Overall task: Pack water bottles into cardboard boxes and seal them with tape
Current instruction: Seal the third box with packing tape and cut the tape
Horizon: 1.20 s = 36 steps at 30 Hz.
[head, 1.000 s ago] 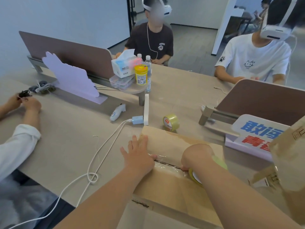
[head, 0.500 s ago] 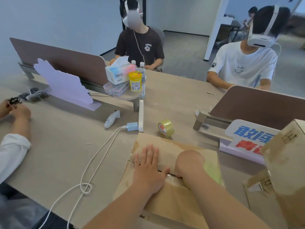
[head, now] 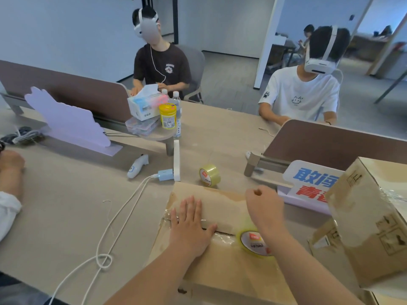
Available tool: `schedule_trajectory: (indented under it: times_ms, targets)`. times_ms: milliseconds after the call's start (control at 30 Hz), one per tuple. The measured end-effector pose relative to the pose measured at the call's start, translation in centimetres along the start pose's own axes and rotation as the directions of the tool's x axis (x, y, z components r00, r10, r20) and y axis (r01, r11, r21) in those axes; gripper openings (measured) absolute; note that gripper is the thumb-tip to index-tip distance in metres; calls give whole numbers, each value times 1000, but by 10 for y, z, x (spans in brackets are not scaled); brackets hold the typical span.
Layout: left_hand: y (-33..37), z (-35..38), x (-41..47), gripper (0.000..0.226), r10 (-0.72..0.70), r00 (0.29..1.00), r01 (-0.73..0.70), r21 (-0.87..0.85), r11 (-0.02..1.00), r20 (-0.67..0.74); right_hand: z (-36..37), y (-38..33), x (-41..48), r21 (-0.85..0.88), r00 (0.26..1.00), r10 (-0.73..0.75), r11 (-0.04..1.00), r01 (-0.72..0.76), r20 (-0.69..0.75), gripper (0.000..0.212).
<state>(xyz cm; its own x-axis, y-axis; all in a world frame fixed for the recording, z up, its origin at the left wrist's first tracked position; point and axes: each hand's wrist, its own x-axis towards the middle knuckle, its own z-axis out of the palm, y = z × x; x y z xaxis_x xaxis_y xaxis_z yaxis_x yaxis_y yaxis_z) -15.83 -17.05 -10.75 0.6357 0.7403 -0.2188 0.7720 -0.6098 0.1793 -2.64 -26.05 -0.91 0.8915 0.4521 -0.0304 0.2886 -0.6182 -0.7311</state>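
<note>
The right hand [head: 263, 203] has lifted off the yellowish roll of clear packing tape [head: 253, 241], which it covered half a second ago. It now hangs over the far flap at 1 o'clock from the roll. Its fingers are curled into a fist, and whether they pinch a tape end cannot be told.

The roll sits on the lid of the flat brown cardboard box [head: 220, 271], on the centre seam. A glinting strip of tape runs along the seam from the roll towards 9 o'clock. The left hand [head: 191, 225] has slid towards the box's 9 o'clock edge and lies flat, fingers straight and slightly spread, pressing the strip and flaps down.

The seam looks partly taped, so the strip probably still needs running on towards 3 o'clock and cutting. No bottles show, since the lid is closed. A spare tape roll [head: 209, 175] stands on the beige counter [head: 66, 205] at 12 o'clock from the box.
</note>
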Motion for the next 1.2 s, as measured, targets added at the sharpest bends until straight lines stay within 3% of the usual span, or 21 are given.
schedule_trajectory:
  times_ms: [133,233,400,467,600,700,733,800,867,900,967,1067,1133,1167,1200]
  targets:
    - [1,0,-1,82,-21,1000,21,1,1000,2,-18,29,-8,-170,989,19,985,6,144,31]
    - [18,-3,1,76,-79,997,78,30,996,11,-25,44,-13,-113,975,6,993,19,220,44]
    - [44,3,-8,74,-19,999,20,14,1000,-41,-21,52,-21,-30,985,2,1000,3,173,44]
    - [42,11,-5,61,22,978,-24,-7,1000,-209,-18,56,-23,-25,993,-3,1000,6,115,47]
    - [42,18,-3,69,141,987,-145,-38,989,-79,-17,61,-27,8,994,-77,997,76,79,47]
    - [41,20,3,73,166,983,-165,10,986,-81,-14,61,-27,5,992,-102,995,102,68,47]
    - [39,22,4,69,160,985,-160,-1,987,-70,-15,61,-27,29,993,-88,996,86,83,47]
    - [38,22,4,67,147,987,-147,-1,989,-70,-18,64,-24,276,989,-24,961,-16,144,39]
    - [40,20,3,77,157,985,-158,-7,987,-76,-24,69,-20,522,961,80,826,-212,263,34]
    - [40,20,3,84,162,983,-164,-18,986,-81,-28,72,-18,537,943,98,801,-264,317,41]
    - [39,21,2,89,163,985,-165,-29,986,-61,-32,75,-20,481,922,87,832,-275,376,49]
    - [39,21,3,71,149,987,-151,-28,988,-63,-36,68,-14,317,911,30,933,-173,411,43]
    - [39,21,3,67,141,988,-143,-40,989,-58,-42,58,-1,21,907,-12,1000,3,420,52]
    - [38,20,2,67,142,988,-144,-38,989,-56,-48,52,6,-197,912,-7,976,96,410,53]
    - [38,20,2,67,144,989,-145,-30,989,-46,-57,45,12,-423,918,1,888,182,397,48]
